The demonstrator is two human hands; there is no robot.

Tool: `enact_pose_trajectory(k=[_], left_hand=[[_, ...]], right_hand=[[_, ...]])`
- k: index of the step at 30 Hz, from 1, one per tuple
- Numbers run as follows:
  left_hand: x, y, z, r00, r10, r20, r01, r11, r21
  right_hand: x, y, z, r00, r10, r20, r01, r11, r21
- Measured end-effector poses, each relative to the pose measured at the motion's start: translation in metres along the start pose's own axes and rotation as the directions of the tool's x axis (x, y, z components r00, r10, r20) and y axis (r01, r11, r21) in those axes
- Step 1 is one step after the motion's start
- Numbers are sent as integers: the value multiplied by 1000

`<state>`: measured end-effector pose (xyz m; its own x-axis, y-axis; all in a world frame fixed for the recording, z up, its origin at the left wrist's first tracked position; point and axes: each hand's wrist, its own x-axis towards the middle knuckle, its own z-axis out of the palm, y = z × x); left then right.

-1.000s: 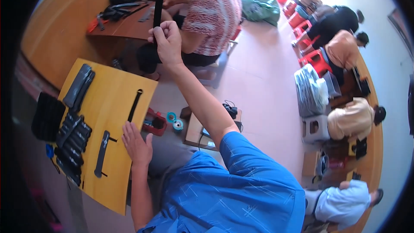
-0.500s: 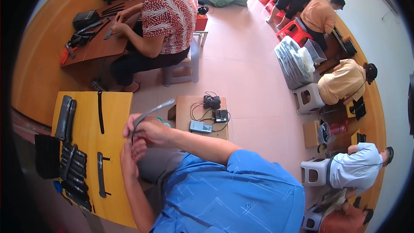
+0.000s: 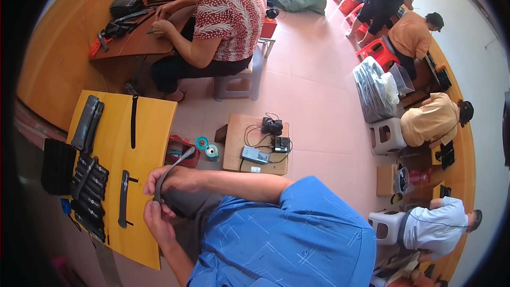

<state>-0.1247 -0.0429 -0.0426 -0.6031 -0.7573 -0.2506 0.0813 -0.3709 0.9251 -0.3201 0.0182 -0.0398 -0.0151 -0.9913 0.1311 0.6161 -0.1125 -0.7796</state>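
A narrow grey strap (image 3: 184, 157) curves up between my hands, just off the yellow table's right edge. My right hand (image 3: 179, 178) is closed around its middle, and the free end sticks out above. Below, my left hand (image 3: 158, 222) pinches the strap's lower end between thumb and fingers. On the yellow table (image 3: 151, 127), nearest my hands, lies another dark grey strap (image 3: 124, 199) with two thin black bands poking out at its side. A slim black strap (image 3: 133, 122) lies near the table's far edge.
Bundled dark straps (image 3: 87, 125) and a pile of black straps (image 3: 87, 194) fill the table's left side. Beside my right arm, a cardboard box (image 3: 234, 149) carries a grey device (image 3: 255, 154) and cables. A co-worker in a red patterned shirt (image 3: 228, 16) sits at a brown table.
The view has shifted, so the surroundings sit farther right and the table appears higher. Both hands keep hold of the grey strap, a little lower in the picture. An open turquoise-lidded bottle now shows beside the box.
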Motion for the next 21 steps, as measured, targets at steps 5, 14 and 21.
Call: enact_pose_trajectory(k=[5, 14, 21], left_hand=[[-11, -2, -15, 989, 106, -106, -76, 964, 256], [-16, 3, -24, 971, 227, -81, -161, 863, 479], [-5, 4, -25, 948, 306, -84, -191, 762, 619]], right_hand=[[-27, -21, -12, 980, 157, -119, -166, 984, -68], [-24, -30, -40, 899, 169, -405, -288, 923, -254], [-25, -15, -56, 929, -154, -336, -84, 797, -598]])
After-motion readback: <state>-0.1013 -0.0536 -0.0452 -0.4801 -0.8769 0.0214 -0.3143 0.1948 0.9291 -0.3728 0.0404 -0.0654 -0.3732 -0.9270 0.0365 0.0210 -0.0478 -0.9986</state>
